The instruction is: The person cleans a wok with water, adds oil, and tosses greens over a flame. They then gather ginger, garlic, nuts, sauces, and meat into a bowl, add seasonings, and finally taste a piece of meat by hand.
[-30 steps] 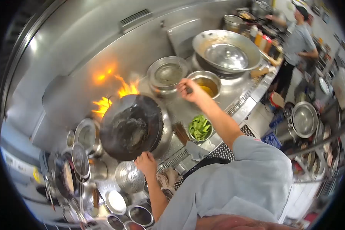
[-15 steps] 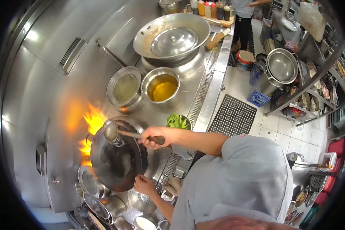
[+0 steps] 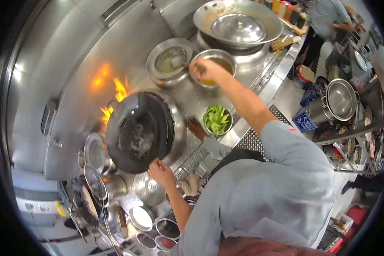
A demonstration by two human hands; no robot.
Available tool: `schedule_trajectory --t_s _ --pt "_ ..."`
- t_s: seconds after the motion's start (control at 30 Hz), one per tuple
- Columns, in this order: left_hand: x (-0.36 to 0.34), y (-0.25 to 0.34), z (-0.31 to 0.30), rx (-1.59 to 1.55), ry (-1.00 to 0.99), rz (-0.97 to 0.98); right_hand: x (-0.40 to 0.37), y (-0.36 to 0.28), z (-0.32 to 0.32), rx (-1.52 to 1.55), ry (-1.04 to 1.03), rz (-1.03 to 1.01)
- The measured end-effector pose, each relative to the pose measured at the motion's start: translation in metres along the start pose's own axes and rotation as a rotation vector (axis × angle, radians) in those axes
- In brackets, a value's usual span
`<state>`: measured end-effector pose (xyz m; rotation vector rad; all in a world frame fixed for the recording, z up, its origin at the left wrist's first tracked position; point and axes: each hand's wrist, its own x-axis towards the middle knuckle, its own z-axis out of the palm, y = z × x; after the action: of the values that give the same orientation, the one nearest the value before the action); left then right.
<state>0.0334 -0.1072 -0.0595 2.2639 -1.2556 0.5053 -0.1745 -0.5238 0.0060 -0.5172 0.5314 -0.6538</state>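
My right hand (image 3: pixel 204 69) is closed round the handle of a ladle (image 3: pixel 177 62), whose bowl dips into the pot of cloudy liquid (image 3: pixel 152 68). Below that hand stands a pot of yellow oil (image 3: pixel 232 64). A dark wok (image 3: pixel 134 134) sits tilted on the burner, with a little liquid shining inside it and flames (image 3: pixel 120 90) at its far edge. My left hand (image 3: pixel 160 170) is closed at the wok's near rim, its fingertips partly hidden. To the right of the wok are a brush (image 3: pixel 196 128) and a bowl of green leaves (image 3: pixel 217 120).
A large metal pan (image 3: pixel 205 21) with a lid inside stands at the back. Near my left arm are a perforated strainer (image 3: pixel 148 190), several pots and a white container (image 3: pixel 141 218). Another person (image 3: pixel 328 17) stands beyond the counter, by steel pots (image 3: pixel 342 100).
My right hand and the ladle have moved from over the wok to the pots. My left hand remains at the wok's rim. The view has shifted, and the flames look smaller.
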Motion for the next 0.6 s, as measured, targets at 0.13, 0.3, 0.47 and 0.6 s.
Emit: schedule_trajectory --t_s 0.13,0.3,0.47,0.6 --pt "-0.012 0.038 -0.001 -0.384 0.107 -0.119 -0.018 0.001 0.025 0.26 -0.121 0.236" --pt "-0.007 0.084 0.062 -0.989 -0.624 -0.439 -0.057 0.032 0.058 0.339 -0.201 0.157" --pt "0.011 0.118 0.166 -1.095 -1.128 -0.623 -0.123 0.074 0.084 -0.05 -0.497 -0.344" --pt "0.027 0.126 0.217 -0.854 -1.338 -0.288 -0.142 0.098 0.113 0.432 -0.461 0.205"
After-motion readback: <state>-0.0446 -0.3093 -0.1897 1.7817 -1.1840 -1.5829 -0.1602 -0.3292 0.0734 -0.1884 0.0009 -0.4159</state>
